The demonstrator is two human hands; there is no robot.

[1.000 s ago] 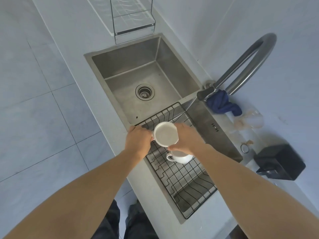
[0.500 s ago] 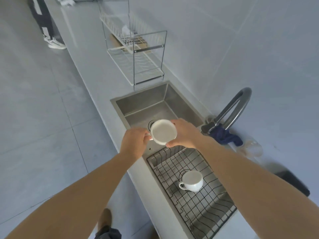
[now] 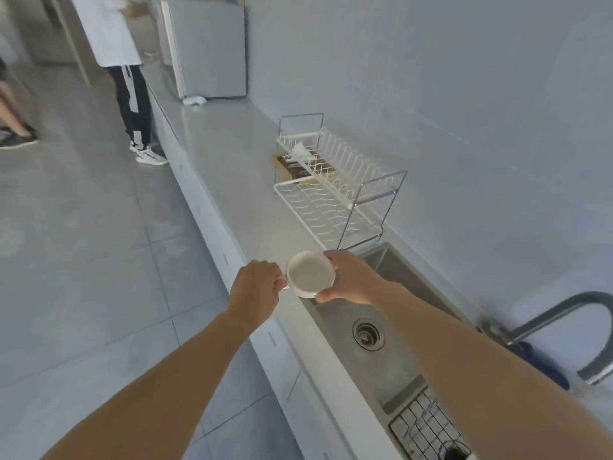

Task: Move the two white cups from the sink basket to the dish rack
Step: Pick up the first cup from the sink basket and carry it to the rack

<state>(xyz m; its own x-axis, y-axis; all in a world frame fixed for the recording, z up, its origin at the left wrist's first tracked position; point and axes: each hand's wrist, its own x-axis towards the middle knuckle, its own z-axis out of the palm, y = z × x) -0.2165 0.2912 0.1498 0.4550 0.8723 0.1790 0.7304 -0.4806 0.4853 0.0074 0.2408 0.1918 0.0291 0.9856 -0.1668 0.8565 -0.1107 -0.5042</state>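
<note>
One white cup [image 3: 310, 274] has left the sink basket [image 3: 428, 429] since a second ago and now hangs over the sink's [image 3: 391, 366] near corner, just short of the dish rack [image 3: 331, 194]. The left hand [image 3: 255, 288] pinches its handle and the right hand [image 3: 351, 277] cups its wall, so the first transfer looks about half done. The cup is smooth, round glazed ceramic; the rack is thin white-coated wire in a chrome frame

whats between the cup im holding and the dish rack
Only bare countertop: in the head view nothing stands between the white cup, held by the left hand and right hand, and the dish rack.
</note>
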